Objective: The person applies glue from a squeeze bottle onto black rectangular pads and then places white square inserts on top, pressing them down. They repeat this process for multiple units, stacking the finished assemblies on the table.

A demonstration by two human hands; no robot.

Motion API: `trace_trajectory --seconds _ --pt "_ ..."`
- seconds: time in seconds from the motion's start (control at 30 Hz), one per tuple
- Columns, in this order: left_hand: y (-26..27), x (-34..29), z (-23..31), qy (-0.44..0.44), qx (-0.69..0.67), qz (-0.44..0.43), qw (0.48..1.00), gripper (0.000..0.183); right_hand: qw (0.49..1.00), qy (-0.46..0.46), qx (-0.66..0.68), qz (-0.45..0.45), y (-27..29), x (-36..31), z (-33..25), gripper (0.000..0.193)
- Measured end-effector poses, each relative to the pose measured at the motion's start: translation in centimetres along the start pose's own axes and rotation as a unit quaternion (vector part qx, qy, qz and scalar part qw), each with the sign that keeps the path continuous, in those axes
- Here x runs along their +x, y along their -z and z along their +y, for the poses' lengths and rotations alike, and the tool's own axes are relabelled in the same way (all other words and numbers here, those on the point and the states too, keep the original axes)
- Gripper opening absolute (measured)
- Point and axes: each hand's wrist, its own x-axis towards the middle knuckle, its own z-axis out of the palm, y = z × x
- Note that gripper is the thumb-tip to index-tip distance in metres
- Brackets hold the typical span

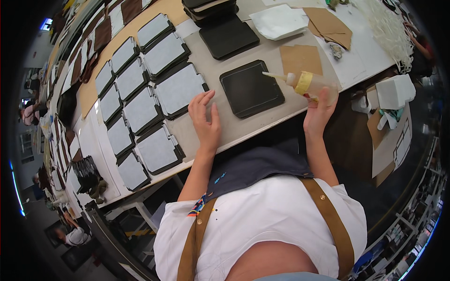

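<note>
My right hand (320, 110) is wrapped round a translucent squeeze bottle (311, 85) with a yellow band. The bottle lies nearly level, and its thin nozzle points left over the corner of a black panel (251, 89). That panel has clipped corners and lies on the table in front of me. My left hand (205, 114) holds nothing, its fingers apart and slightly curled. It hovers between the black panel and the nearest of several black pieces topped with pale grey sheets (181, 89). Whether it touches the table I cannot tell.
More black panels (228, 36) lie beyond, beside a tall dark stack (209, 10). White sheets (279, 22) and brown card pieces (301, 59) lie at the far right. The table's front edge (262, 129) runs just before me. A white box (396, 92) stands off to the right.
</note>
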Motion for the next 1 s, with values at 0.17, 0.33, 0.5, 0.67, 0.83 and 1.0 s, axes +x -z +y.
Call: trace_trajectory --seconds 0.17,0.33,0.5,0.67,0.83,1.0 --pt "0.1 0.1 0.2 0.003 0.001 0.002 1.0 0.033 0.983 -0.087 0.157 0.036 1.2 4.4 -1.3 0.052" --pt "0.0 0.0 0.1 -0.005 0.004 0.001 1.0 0.033 0.975 0.077 -0.186 0.09 6.4 8.7 0.3 0.057" --pt "0.0 0.0 0.3 -0.001 0.003 -0.003 1.0 0.033 0.779 0.287 -0.55 0.093 7.1 9.3 0.6 0.052" --pt "0.4 0.2 1.0 -0.029 0.003 -0.005 1.0 0.035 0.801 0.313 -0.472 -0.191 -3.3 10.9 -1.4 0.041" --pt "0.3 2.4 3.1 -0.095 -0.003 -0.034 0.995 0.035 0.669 0.339 -0.555 -0.359 -8.8 14.6 4.2 0.021" --pt "-1.1 6.6 5.0 -0.165 -0.026 -0.065 0.984 0.032 0.705 0.304 -0.53 -0.36 -10.6 16.0 4.3 0.012"
